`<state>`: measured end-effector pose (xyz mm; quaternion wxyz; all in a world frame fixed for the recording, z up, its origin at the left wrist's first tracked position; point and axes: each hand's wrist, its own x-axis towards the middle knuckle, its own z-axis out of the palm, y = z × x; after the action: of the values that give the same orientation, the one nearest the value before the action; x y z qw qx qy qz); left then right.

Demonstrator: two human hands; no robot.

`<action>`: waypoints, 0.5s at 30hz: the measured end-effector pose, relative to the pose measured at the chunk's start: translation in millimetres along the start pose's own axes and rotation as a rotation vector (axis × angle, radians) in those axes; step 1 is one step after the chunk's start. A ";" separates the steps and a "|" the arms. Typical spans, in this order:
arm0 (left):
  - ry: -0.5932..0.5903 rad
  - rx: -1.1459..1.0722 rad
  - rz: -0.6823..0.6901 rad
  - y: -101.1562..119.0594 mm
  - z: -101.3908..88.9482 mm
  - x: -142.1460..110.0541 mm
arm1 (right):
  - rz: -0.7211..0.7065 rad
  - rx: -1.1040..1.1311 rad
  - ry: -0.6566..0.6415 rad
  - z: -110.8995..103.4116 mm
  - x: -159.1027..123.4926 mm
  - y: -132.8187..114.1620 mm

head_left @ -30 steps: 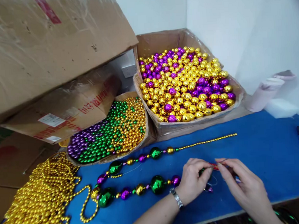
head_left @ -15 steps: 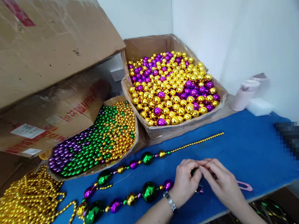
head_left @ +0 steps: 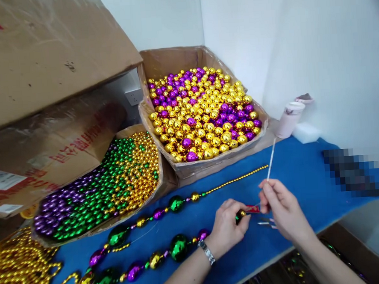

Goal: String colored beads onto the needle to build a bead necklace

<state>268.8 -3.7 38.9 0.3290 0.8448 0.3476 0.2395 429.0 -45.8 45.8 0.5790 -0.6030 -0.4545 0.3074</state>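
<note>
Since the earlier frame, the right hand (head_left: 285,209) has been raised; a thin white strip (head_left: 271,159) is pinched upright between its fingertips. A green bead (head_left: 239,216) with a red tag (head_left: 252,209) is pinched by the left hand (head_left: 227,227) at the end of the bead strand (head_left: 170,248), on the blue table (head_left: 307,173) before the box of gold and purple beads (head_left: 203,111).

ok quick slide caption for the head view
Left hand pinches a bead strand end while right hand lifts a thin white stick.
</note>
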 end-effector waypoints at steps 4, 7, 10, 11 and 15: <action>-0.018 0.102 -0.036 -6.1 -7.6 2.7 | -0.028 -0.077 0.142 -37.2 20.5 2.4; -0.038 0.192 -0.069 -11.0 -12.0 5.3 | -0.026 -0.264 0.105 -57.7 28.7 20.6; -0.072 0.294 -0.106 -14.2 -12.0 10.0 | -0.014 -0.538 -0.040 -59.9 26.7 45.2; -0.085 0.325 -0.115 -14.8 -10.9 12.4 | -0.013 -0.629 -0.075 -56.9 24.6 52.1; -0.118 0.410 -0.133 -13.6 -6.1 24.6 | -0.024 -0.913 -0.123 -41.5 17.1 63.9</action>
<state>274.9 24.4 37.5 0.1854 0.8817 0.4240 0.0916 485.3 -42.4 -8.2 0.2296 -0.7717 -0.5840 0.1040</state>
